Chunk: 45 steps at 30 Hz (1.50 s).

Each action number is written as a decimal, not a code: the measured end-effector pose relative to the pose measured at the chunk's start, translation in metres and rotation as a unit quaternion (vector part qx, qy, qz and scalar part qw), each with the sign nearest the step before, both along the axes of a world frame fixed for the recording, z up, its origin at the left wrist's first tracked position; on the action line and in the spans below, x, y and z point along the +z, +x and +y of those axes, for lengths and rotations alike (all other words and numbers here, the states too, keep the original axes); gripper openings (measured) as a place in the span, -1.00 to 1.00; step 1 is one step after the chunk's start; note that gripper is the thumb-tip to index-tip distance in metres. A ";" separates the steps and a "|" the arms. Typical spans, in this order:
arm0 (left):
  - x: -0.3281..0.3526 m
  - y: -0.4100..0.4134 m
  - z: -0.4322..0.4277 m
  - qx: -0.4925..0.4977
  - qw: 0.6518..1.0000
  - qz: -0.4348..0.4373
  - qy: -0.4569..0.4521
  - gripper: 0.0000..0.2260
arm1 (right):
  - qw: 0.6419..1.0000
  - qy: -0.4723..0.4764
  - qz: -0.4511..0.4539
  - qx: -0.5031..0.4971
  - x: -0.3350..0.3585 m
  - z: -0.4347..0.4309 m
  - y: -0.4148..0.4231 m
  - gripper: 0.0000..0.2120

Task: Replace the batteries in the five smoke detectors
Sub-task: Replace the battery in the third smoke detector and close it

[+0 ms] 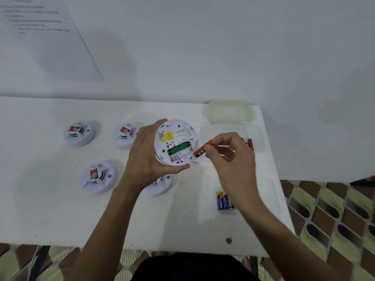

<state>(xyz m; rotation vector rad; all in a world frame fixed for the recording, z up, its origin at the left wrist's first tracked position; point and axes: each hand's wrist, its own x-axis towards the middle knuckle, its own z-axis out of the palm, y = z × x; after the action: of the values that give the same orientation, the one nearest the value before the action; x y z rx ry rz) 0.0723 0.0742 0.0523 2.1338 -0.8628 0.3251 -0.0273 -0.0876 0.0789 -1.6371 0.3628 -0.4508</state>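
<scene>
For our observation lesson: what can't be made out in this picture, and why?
All head view.
Sheet text: blurred.
Held detector label: print too small.
Nearest table detector: mostly under left hand.
Red batteries in box: behind right hand.
Blue batteries: count unclear, wrist covers part.

Upturned detector (178, 128), red battery (203, 148) beside

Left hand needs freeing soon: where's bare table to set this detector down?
Bare table along the near edge, in front of the lower-left detector. Crowded at right: red battery in the right hand, blue batteries, clear container.
</scene>
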 end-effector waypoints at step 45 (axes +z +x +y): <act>0.008 -0.039 -0.027 -0.060 0.989 0.128 0.041 -0.24 | 0.803 -0.505 -0.117 0.295 -0.004 -0.052 0.014 -0.87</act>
<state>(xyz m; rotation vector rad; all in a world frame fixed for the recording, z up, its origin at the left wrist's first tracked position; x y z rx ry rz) 0.0332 0.0473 0.0607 2.1295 -0.8617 -0.0480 -0.0130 -0.1391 0.0754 -2.5491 -0.7137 -0.3657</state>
